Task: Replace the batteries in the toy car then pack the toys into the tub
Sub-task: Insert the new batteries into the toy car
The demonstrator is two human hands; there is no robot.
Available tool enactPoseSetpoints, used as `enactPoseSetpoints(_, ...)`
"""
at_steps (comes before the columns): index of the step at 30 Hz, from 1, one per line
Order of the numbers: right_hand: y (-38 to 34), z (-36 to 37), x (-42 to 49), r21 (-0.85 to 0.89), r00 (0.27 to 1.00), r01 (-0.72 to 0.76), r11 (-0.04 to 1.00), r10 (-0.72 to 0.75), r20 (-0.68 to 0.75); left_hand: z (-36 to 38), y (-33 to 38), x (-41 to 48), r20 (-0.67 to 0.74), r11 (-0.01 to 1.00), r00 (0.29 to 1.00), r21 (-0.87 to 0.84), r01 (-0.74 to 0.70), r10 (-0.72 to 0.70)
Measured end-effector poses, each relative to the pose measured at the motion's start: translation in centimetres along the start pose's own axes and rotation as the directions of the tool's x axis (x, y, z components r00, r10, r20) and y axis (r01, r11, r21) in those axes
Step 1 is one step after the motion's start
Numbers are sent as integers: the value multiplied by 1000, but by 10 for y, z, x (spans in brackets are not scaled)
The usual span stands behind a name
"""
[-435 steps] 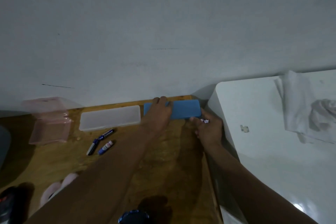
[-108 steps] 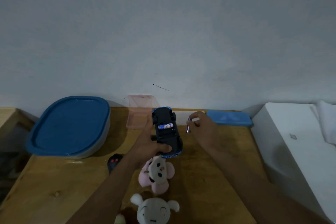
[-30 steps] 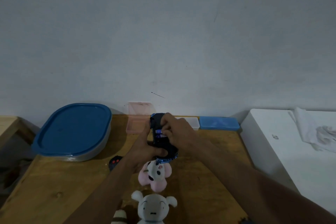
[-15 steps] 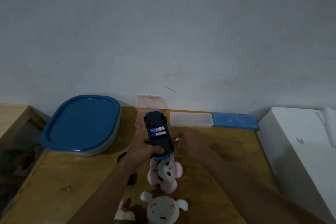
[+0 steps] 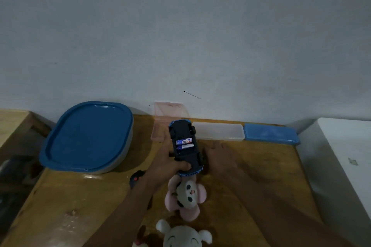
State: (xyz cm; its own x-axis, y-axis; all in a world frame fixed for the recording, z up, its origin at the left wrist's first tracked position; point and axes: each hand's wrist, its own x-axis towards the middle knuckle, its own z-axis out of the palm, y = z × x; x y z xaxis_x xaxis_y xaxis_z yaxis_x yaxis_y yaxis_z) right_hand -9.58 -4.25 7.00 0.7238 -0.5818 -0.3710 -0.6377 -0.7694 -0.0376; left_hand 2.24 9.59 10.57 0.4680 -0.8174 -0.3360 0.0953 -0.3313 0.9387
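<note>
Toy car (image 5: 185, 147) is off the desk (image 5: 60, 206), in L hand (image 5: 163, 161), just above the pink plush (image 5: 186, 196). Underside faces up. Long axis runs away from the person twd the wall, far end leaning a bit left. Blue bumper shows at the near end; can't tell front from rear. L fingers (image 5: 166, 146) are clenched round the near half, thumb across the chassis. The battery bay is uncovered w/ 2 batteries (image 5: 184, 144) side by side, lying across the car's width.

R hand (image 5: 218, 156) is just right of the car, low by the desk and motion-blurred, so can't tell if its fingers grasp anything.

Tub (image 5: 86, 136) sits far left w/ blue lid on, contents hidden.

Hard to see: dark remote (image 5: 136, 179) partly behind L forearm. White plush (image 5: 182, 234) is cut off at the bottom edge, and a 3rd plush (image 5: 140, 241) is barely in view beside it.

Counts: 1 car, 2 batteries, 3 plush, 1 remote, 1 tub. Also 3 flat cases along the wall: pink (image 5: 166, 120), open; clear (image 5: 218, 131); blue (image 5: 271, 134).
</note>
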Motion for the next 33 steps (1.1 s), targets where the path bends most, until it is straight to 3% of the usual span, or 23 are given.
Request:
enactPoseSetpoints(4,6,-5,-9,310,990,-28,950,69,-121,2,1,-2,-9,999,999,-3,-32,31)
enactPoseSetpoints(8,11,-20,-20,662,958,-24,749,206,-198,3,6,-9,-23,998,999,-27,-50,49)
enactPoseSetpoints(16,11,-62,-61,913,873,114,392,400,-280,10,13,-26,6,990,992,-53,-129,129)
enactPoseSetpoints(21,-6,-66,-77,917,851,151,369,424,-311,19,16,-34,12,987,987,-43,-158,158)
enactPoseSetpoints(26,-18,-59,-81,881,833,97,463,447,-327,25,19,-41,9,985,987,-72,-157,158)
enactPoseSetpoints(33,-33,-56,-82,874,821,71,481,469,-325,31,24,-51,36,986,987,-59,-153,155)
